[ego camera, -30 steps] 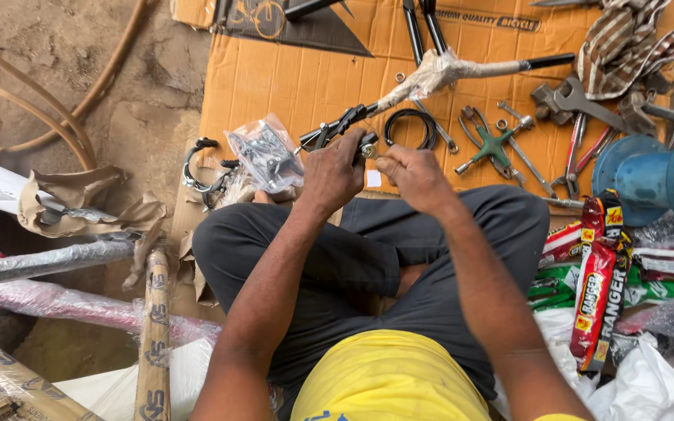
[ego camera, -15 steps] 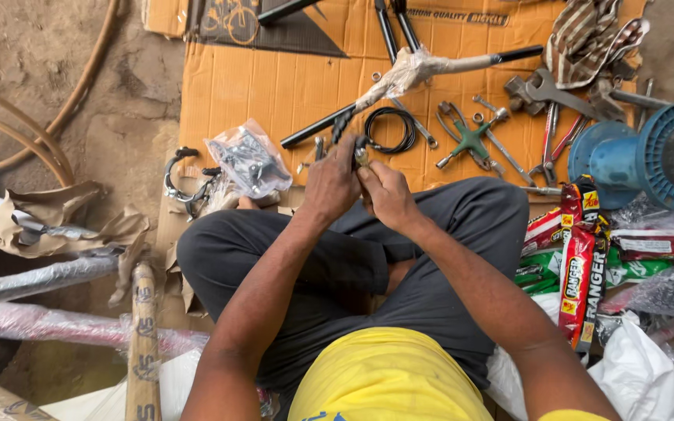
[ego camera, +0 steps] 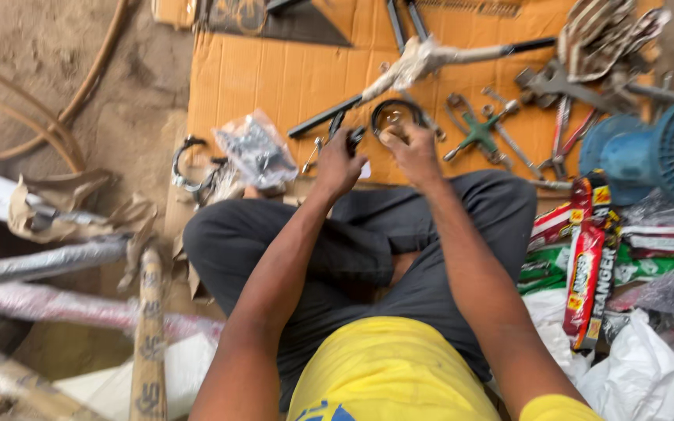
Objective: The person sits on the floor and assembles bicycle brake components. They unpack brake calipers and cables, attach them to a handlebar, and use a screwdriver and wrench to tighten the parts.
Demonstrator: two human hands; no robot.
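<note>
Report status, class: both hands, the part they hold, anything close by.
Left hand and right hand together on a small black metal part. Black cable coil touching right fingers. Wrapped bar just beyond.

Both arms reach forward, left hand (ego camera: 338, 162) and right hand (ego camera: 409, 150) curled close together.

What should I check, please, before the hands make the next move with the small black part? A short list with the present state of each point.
1. Left hand grips the small black part: ok, the fingers are closed around it.
2. Right hand is at the black cable loop: ok, though whether it pinches it, cannot tell.
3. Both hands work over the cardboard sheet, so a dropped piece lands on it: ok.
4. Green cross wrench is close to the right hand: ok.
5. Clear bag of small parts is near the left hand: ok; open or closed, cannot tell.
6. View is sharp enough to judge the fit: not ok, blurred.
</note>
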